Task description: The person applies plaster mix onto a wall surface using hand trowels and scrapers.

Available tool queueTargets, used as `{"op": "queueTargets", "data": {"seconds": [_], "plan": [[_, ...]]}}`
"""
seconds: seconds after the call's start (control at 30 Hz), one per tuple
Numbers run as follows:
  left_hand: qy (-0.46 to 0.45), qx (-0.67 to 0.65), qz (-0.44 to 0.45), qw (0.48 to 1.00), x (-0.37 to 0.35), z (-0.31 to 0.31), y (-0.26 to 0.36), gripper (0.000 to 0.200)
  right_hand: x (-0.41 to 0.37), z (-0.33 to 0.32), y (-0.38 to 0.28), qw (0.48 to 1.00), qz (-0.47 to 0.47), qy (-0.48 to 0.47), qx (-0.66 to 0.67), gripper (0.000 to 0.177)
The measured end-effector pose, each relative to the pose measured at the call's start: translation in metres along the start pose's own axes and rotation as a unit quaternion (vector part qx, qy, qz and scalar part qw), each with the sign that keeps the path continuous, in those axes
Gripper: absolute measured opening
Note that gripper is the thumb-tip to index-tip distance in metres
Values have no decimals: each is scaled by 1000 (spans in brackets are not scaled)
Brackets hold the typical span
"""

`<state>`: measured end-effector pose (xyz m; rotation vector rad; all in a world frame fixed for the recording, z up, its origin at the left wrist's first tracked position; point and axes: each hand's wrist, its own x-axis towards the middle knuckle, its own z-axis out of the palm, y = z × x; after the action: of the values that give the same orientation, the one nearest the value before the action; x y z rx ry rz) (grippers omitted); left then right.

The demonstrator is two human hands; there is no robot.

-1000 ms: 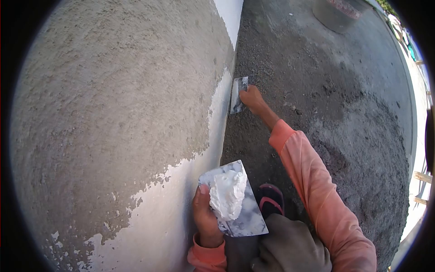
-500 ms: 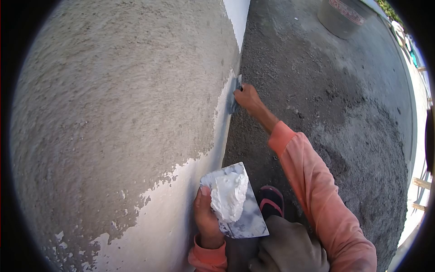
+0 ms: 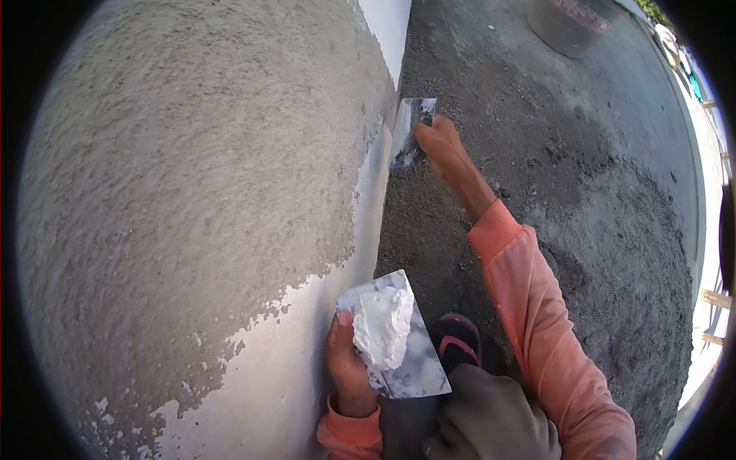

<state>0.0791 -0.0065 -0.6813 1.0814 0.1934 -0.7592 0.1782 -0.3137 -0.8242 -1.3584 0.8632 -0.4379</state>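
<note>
My left hand [image 3: 350, 360] grips a marbled flat board [image 3: 420, 360] by its left edge, thumb on top. A thick heap of white plaster paste [image 3: 383, 326] lies on that board. Farther off, my right hand [image 3: 442, 143] is closed around a flat metal plastering blade [image 3: 410, 126] smeared with white. Its left edge is right at the foot of the wall [image 3: 207, 153]. A band of smooth white plaster [image 3: 253, 383] runs along the wall's bottom, with a ragged border against the rough grey surface above.
Gritty dark ground [image 3: 491, 92] with loose sand stretches along the wall. A grey tub [image 3: 567, 31] stands at the far right. My foot in a sandal [image 3: 460, 337] is just right of the board. Wooden pieces [image 3: 714, 299] show at the right edge.
My right hand has moved forward and slightly right, and the blade has tipped away from the wall so its flat face shows. My left hand and the board have hardly moved.
</note>
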Motion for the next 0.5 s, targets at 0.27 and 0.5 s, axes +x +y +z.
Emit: {"op": "queueTargets", "data": {"seconds": [0.27,0.5], "plan": [[16,-21,-19,999,-1,2,0,44,70,30,88,998,26,-51,-14,18],[38,30,-2,999,-2,6,5,45,69,29,23,987,25,-155,44,21]]}}
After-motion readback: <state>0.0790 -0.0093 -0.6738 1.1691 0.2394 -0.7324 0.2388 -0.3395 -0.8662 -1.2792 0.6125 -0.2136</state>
